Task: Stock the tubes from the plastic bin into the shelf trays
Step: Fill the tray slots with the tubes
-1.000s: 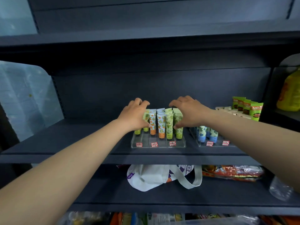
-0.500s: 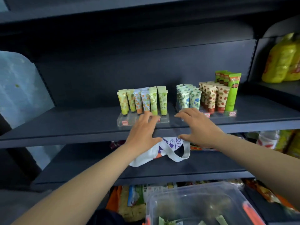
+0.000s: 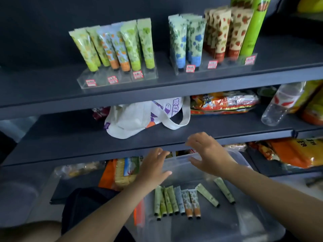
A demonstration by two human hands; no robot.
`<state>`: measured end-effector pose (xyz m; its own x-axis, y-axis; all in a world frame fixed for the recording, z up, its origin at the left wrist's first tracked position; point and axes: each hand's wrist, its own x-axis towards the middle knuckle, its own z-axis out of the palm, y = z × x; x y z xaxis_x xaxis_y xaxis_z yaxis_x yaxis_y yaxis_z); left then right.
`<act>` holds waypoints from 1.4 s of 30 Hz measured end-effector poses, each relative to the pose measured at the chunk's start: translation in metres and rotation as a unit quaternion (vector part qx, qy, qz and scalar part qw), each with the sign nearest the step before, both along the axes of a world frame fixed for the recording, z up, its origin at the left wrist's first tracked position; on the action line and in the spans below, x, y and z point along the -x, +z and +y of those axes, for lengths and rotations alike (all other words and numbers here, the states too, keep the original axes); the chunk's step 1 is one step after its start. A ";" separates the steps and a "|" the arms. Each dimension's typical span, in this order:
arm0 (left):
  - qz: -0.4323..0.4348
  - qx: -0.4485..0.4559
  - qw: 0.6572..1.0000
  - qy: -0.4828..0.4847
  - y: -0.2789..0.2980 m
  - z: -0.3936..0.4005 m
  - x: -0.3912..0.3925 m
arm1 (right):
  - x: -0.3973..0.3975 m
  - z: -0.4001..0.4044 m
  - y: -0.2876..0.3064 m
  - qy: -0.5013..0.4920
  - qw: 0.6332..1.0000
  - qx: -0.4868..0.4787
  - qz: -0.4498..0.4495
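Nine tubes in bin: loose tubes (image 3: pixel 176 201) lie flat on the floor of the clear plastic bin (image 3: pixel 244 222) at 6 o'clock, caps toward the viewer; seven lie side by side, two more are angled apart at their 3 o'clock.
Tube appearance: slim, flat-crimped, pale green, light blue and orange-based prints with dark caps.
Left tray: clear tray (image 3: pixel 118 76) on the upper shelf (image 3: pixel 43 88) at 11 o'clock holds upright green and orange tubes (image 3: pixel 113 48), caps down.
Right tray: second clear tray (image 3: pixel 232 64) at 1 o'clock holds blue-print tubes (image 3: pixel 187 39), red-print cream tubes (image 3: pixel 225 32) and a tall green tube (image 3: pixel 253 30).
Labels: small red-and-white price tags (image 3: pixel 138 74) front the trays; their print is unreadable.
Left hand: left hand (image 3: pixel 153 169) hovers over the bin's far edge, fingers spread and straight, holding nothing.
Right hand: right hand (image 3: pixel 208 154) hovers just beside it at 3 o'clock, fingers loosely extended, holding nothing.
Surroundings: dark metal shelving; a white tote bag (image 3: pixel 139 119) with purple print, snack packets (image 3: pixel 223 103) and a clear bottle (image 3: pixel 281 105) occupy the middle shelf.
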<state>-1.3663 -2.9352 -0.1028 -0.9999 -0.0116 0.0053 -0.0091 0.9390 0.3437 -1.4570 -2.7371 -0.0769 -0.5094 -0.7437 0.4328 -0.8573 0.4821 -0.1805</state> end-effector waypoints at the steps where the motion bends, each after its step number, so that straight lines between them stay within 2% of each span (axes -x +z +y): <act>1: -0.022 -0.002 1.000 0.002 -0.014 0.003 -0.002 | -0.001 0.003 -0.015 -0.005 1.000 -0.003 -0.015; 6: -0.131 -0.040 0.990 0.041 -0.082 0.021 -0.005 | -0.004 0.019 -0.095 -0.078 0.984 -0.040 -0.156; 9: -0.192 -0.060 0.977 0.065 -0.110 0.030 -0.005 | -0.007 0.029 -0.131 -0.120 0.962 -0.049 -0.242; 14: -0.267 -0.113 0.954 0.081 -0.145 0.046 -0.004 | -0.019 0.040 -0.178 -0.196 0.918 -0.082 -0.334; 17: -0.286 -0.133 0.941 0.118 -0.165 0.049 -0.001 | -0.030 0.038 -0.200 -0.234 0.875 -0.097 -0.412; 21: -0.318 -0.114 0.922 0.189 -0.178 0.052 0.006 | -0.040 0.029 -0.218 -0.268 0.774 -0.138 -0.557; 23: -0.330 -0.111 0.912 0.215 -0.183 0.055 0.010 | -0.044 0.027 -0.225 -0.262 0.745 -0.154 -0.594; 26: -0.347 -0.110 0.900 0.239 -0.190 0.055 0.017 | -0.046 0.025 -0.234 -0.260 0.716 -0.130 -0.635; 29: -0.386 -0.069 0.892 0.227 -0.194 0.050 0.024 | -0.044 0.021 -0.237 -0.273 0.693 -0.108 -0.659; 34: -0.439 -0.007 0.878 0.189 -0.198 0.047 0.040 | -0.042 0.016 -0.241 -0.292 0.677 -0.087 -0.671; 38: -0.421 -0.039 0.877 0.229 -0.202 0.044 0.043 | -0.042 0.018 -0.244 -0.299 0.666 -0.084 -0.679; 42: -0.386 -0.064 0.889 0.240 -0.206 0.042 0.037 | -0.040 0.019 -0.246 -0.303 0.659 -0.081 -0.684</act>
<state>-1.4033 -2.8935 -0.3084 -0.5854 -0.3882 -0.7118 -0.6767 0.7174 0.1653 -1.4174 -2.7176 -0.3229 -0.5653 -0.2041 -0.7992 0.4128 0.7689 -0.4883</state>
